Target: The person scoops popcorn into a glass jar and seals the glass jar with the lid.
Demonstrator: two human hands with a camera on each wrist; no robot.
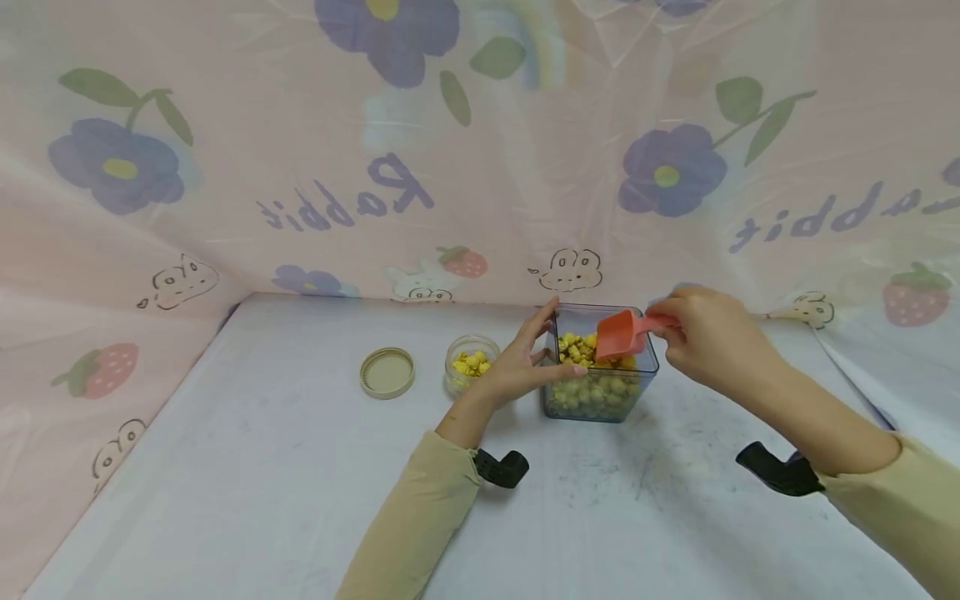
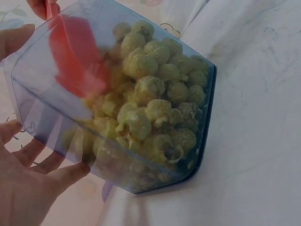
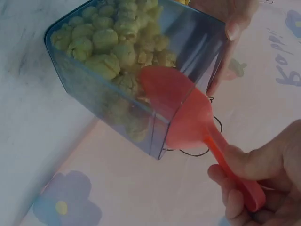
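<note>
A clear bluish square container holds yellow popcorn. My right hand pinches the handle of a red scoop, whose blade dips inside the container against the popcorn. In the right wrist view the thumb and fingers of my right hand are curled round the handle of the scoop. With fingers spread, my left hand rests on the container's left side and near rim; in the left wrist view the fingertips of this hand touch the clear wall.
Left of the container, partly behind my left hand, stands a small round glass jar with some popcorn. A round lid lies farther left on the white table. A printed curtain hangs behind the table.
</note>
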